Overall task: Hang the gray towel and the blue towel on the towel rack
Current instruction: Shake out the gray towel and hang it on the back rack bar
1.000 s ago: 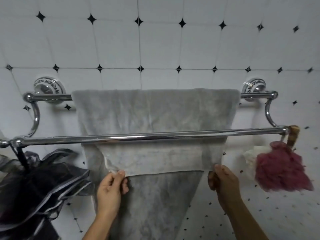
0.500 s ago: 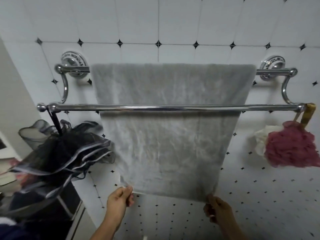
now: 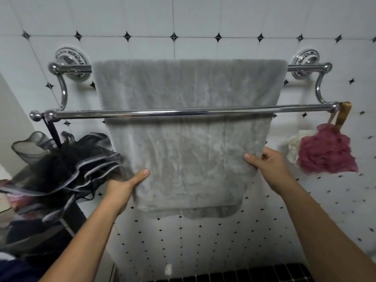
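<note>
A plush gray towel [image 3: 189, 139] hangs over the rear bar of a chromed rack [image 3: 183, 112], its nap soft and slightly streaked. It drapes flat and broad, narrowing a little toward the bottom, and passes behind the front bar, a smooth polished tube that ends in a round knob on the left. The rack has 2 bars joined by curved chrome brackets, and 2 round patterned mounts fix it to the wall [image 3: 223, 17]. That wall is glossy white tile with small black diamond insets at the corners.

The left hand [image 3: 124, 185] is clamped on the towel's left edge, thumb on the front and fingers behind the cloth. The right hand [image 3: 268, 161] is closed on the right edge somewhat higher, thumb pressing the front face. The 2 hands are well apart, one at each side. The towel's lower hem shows 2 layers, the front one ending just above the back one.

A frilly black mesh pouf [image 3: 61, 169] with pale trim hangs by a dark cord from the front bar's left end. A crinkled pink pouf [image 3: 325, 153] hangs from the right end, with a whitish one just behind it. No blue towel can be made out.
</note>
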